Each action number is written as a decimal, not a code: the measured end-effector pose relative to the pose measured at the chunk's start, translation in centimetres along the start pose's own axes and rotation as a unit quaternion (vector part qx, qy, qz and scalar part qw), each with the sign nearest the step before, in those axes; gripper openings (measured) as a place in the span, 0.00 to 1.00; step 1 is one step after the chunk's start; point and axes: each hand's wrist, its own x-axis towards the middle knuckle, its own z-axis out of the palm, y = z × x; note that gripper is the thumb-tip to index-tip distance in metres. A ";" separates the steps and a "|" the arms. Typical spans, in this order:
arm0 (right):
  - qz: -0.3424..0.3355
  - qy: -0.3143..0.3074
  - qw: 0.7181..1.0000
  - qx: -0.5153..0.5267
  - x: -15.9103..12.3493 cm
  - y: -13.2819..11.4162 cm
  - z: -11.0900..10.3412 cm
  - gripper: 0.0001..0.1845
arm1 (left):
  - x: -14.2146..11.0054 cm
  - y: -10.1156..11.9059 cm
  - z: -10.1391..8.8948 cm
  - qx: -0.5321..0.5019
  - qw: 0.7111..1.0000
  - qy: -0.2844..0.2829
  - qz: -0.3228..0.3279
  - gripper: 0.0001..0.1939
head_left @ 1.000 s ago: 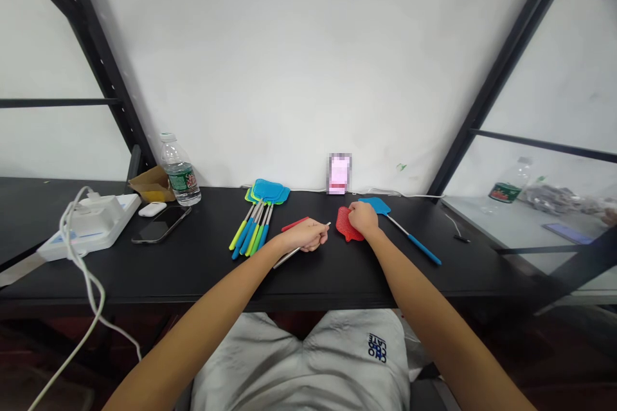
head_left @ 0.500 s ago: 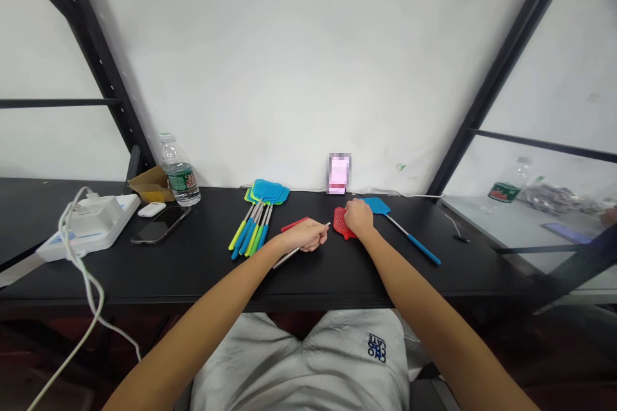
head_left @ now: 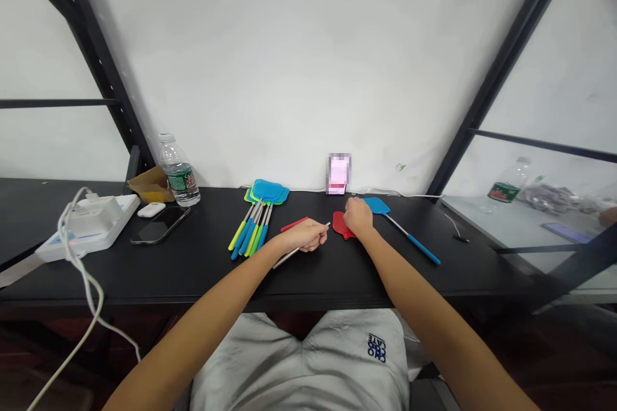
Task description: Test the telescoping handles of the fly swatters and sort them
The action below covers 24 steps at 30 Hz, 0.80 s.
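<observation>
My left hand [head_left: 309, 235] is closed around a thin silver metal rod [head_left: 286, 258], which sticks out on both sides of the fist. Just behind that wrist, a red handle [head_left: 295, 224] lies partly hidden. To the right, my right hand [head_left: 357, 217] has its fingers closed on a red fly swatter head [head_left: 341, 224] at the table surface; the hand covers much of it. A blue fly swatter [head_left: 409, 237] lies beside my right hand, its head partly covered. Left of my left hand rests a bundle of several blue, green and yellow fly swatters [head_left: 267, 190].
On the black table [head_left: 202, 269] stand a water bottle [head_left: 180, 176] and an open cardboard box [head_left: 152, 184]. A phone [head_left: 161, 224], a white case [head_left: 151, 210] and a white power strip [head_left: 89, 224] lie left. Another phone [head_left: 339, 173] leans against the wall.
The red swatter head has shifted slightly and looks a little flatter under my right hand. My left hand and the rod stay in place.
</observation>
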 end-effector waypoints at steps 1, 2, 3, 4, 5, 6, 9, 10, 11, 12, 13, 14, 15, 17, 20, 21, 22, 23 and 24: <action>0.005 0.002 1.000 0.004 0.0 0.0 0.0 0.10 | 0.0 0.0 0.0 -0.001 1.000 -0.001 0.001 0.23; 0.010 0.003 1.000 0.006 0.0 -0.1 0.0 0.11 | 0.0 -0.1 0.0 -0.002 1.000 -0.001 0.003 0.23; 0.012 0.003 1.000 0.008 0.0 -0.1 0.0 0.11 | 0.0 -0.1 0.0 -0.002 1.000 -0.002 0.005 0.23; 0.011 0.004 1.000 0.008 -0.1 -0.1 0.1 0.11 | 0.0 -0.1 0.0 -0.002 1.000 -0.002 0.006 0.23; 0.007 0.006 1.000 0.008 -0.1 -0.1 0.1 0.11 | 0.0 -0.1 0.0 -0.002 1.000 -0.003 0.006 0.24; 0.004 0.008 1.000 0.009 0.0 0.0 0.1 0.11 | 0.0 -0.1 0.0 -0.001 1.000 -0.002 0.005 0.24; -0.008 0.018 1.000 0.009 -0.1 0.0 0.1 0.10 | 0.1 -0.2 -0.1 0.004 1.000 0.003 -0.002 0.23; -0.012 0.022 1.000 0.009 -0.1 -0.1 0.0 0.10 | 0.1 -0.3 -0.1 0.005 1.000 0.008 -0.005 0.23; -0.017 0.027 0.999 0.011 -0.1 -0.1 -0.1 0.10 | 0.2 -0.4 -0.1 0.003 1.000 0.015 -0.007 0.23; -0.023 0.032 0.999 0.013 -0.2 -0.3 -0.2 0.10 | 0.3 -0.5 -0.1 0.000 1.000 0.023 -0.008 0.22; -0.030 0.037 0.999 0.017 -0.2 -0.4 -0.4 0.10 | 0.3 -0.5 -0.1 -0.007 0.999 0.033 -0.007 0.22; -0.039 0.042 0.998 0.022 -0.3 -0.6 -0.6 0.11 | 0.4 -0.6 -0.1 -0.014 0.999 0.042 -0.003 0.22; -0.049 0.046 0.997 0.028 -0.4 -0.8 -0.7 0.11 | 0.5 -0.6 -0.1 -0.021 0.999 0.049 0.001 0.22; -0.075 0.059 0.995 0.039 -0.7 -1.3 -1.1 0.11 | 0.5 -0.6 0.0 -0.029 0.998 0.061 0.013 0.22; -0.126 0.079 0.988 0.048 -1.2 -2.4 -1.7 0.11 | 0.6 -0.6 0.1 -0.039 0.997 0.071 0.018 0.22; -0.145 0.084 0.985 0.049 -1.5 -2.8 -1.8 0.10 | 0.6 -0.6 0.2 -0.044 0.996 0.074 0.015 0.22; -0.164 0.088 0.981 0.049 -1.7 -3.1 -1.9 0.10 | 0.6 -0.6 0.2 -0.051 0.996 0.076 0.011 0.22; -0.184 0.092 0.977 0.048 -1.9 -3.5 -2.0 0.10 | 0.6 -0.6 0.2 -0.059 0.995 0.078 0.006 0.22; -0.204 0.095 0.973 0.046 -2.1 -3.8 -2.1 0.09 | 0.6 -0.7 0.2 -0.066 0.995 0.078 0.001 0.22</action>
